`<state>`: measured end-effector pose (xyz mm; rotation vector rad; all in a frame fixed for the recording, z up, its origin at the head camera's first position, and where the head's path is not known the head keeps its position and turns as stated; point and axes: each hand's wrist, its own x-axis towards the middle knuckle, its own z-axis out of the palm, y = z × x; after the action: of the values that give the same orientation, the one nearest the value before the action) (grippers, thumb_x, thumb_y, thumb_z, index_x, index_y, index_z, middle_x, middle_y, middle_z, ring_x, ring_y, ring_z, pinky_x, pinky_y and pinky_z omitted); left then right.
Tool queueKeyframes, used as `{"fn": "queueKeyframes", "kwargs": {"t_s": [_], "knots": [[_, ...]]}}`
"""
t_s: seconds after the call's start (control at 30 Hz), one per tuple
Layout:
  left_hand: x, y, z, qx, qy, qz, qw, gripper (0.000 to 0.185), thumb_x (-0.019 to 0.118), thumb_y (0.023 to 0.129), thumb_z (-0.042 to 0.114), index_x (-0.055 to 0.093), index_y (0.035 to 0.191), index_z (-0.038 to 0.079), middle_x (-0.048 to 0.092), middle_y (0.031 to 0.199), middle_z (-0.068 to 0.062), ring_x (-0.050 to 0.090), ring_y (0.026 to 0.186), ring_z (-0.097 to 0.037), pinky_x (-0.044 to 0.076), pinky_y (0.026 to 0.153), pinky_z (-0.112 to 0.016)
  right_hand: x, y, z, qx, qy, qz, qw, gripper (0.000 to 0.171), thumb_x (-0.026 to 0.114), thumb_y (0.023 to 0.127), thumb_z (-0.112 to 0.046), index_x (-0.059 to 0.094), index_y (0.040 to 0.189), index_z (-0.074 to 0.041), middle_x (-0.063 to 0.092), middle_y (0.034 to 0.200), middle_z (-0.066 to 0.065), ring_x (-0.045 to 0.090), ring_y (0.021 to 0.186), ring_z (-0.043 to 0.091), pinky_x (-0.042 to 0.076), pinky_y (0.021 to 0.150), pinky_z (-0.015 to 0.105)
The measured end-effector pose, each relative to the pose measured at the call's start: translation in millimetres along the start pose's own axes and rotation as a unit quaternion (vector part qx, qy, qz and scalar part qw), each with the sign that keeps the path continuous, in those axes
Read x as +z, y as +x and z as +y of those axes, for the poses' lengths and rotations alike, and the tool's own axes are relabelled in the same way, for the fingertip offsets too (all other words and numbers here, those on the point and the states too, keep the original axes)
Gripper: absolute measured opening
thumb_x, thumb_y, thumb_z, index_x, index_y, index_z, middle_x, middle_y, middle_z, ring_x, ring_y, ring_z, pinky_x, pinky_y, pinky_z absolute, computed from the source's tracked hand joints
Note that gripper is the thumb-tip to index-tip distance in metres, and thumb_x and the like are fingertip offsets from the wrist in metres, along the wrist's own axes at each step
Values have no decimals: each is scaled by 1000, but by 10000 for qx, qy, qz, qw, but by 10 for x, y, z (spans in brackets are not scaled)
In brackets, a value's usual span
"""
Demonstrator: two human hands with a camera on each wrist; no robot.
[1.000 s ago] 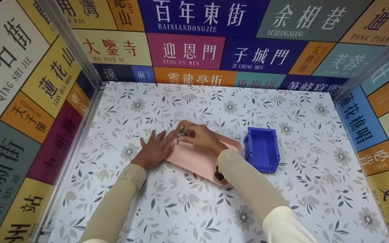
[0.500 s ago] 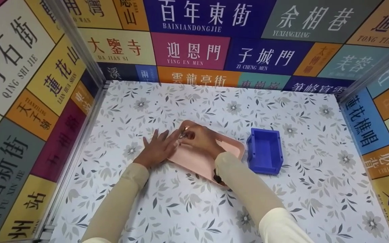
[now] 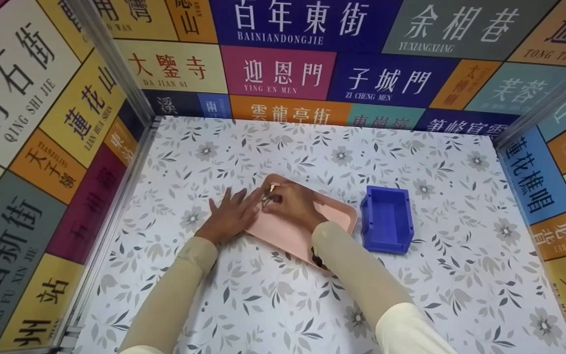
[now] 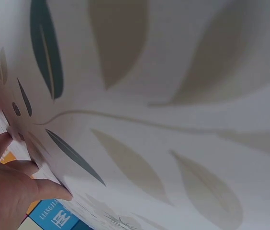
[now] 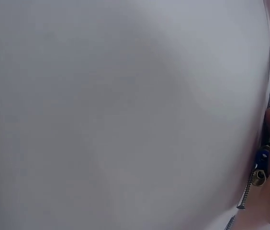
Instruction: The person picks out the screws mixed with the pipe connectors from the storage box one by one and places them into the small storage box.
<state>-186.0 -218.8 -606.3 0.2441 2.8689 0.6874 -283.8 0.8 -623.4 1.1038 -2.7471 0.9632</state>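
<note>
On tray (image 3: 288, 231), hands unmoved; R still pinching screws (image 3: 267, 195).

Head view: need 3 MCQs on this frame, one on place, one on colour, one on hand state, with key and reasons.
1. Where does the blue bin stand relative to the pink tray?
A. On the tray
B. Beside it, on the right hand's side
C. Behind the left hand

2. What colour is the tray?
A. Pink
B. Green
C. Black

3. What is the right hand doing?
A. Lying flat on the table
B. Reaching into the bin
C. Pinching a bunch of screws over the tray

Key:
1. B, the bin sits on the floral table just right of the tray, not on it.
2. A, the tray surface is plainly pink in the head view.
3. C, its fingers are curled round the thin metal screws, which the right wrist view also shows; the left hand lies with straight fingers at the tray's left edge.
</note>
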Motion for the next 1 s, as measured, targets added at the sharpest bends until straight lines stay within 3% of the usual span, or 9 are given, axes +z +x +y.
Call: {"fn": "queueKeyframes", "kwargs": {"t_s": [0.27, 0.63, 0.87, 1.0], "knots": [[-1, 19, 12, -32, -59, -39, 10000, 59, 32, 107, 60, 11, 161, 51, 27, 169, -9, 6, 155, -53, 0, 107, -88, 11, 5, 0, 99, -249, 60, 9996, 18, 87, 82, -34, 84, 94, -21, 78, 100, -8, 69, 97, 16, 56, 86, 34], [7, 32, -11, -53, -90, -64, 9999, 58, 31, 107, 61, 9, 160, 53, 26, 169, -8, 5, 155, -52, 0, 107, -87, 3, 11, -12, -49, -401, 85, 9991, 20, 87, 80, -37, 83, 90, -20, 77, 98, -4, 68, 93, 18, 56, 83, 35], [11, 26, -3, -133, -108, -141, 9998, 59, 30, 106, 62, 10, 161, 51, 24, 170, -7, 3, 156, -52, -2, 107, -87, 9, 12, -17, 76, -603, -56, 9981, 22, 85, 79, -42, 79, 79, -21, 73, 86, -4, 64, 85, 15, 54, 75, 32], [11, 29, -3, -150, -79, -159, 9997, 59, 30, 106, 61, 9, 161, 51, 24, 170, -7, 2, 156, -52, -3, 107, -87, 27, 20, -8, 90, -591, -15, 9982, 19, 85, 80, -41, 83, 83, -23, 75, 89, -7, 65, 87, 14, 55, 78, 31]]}}
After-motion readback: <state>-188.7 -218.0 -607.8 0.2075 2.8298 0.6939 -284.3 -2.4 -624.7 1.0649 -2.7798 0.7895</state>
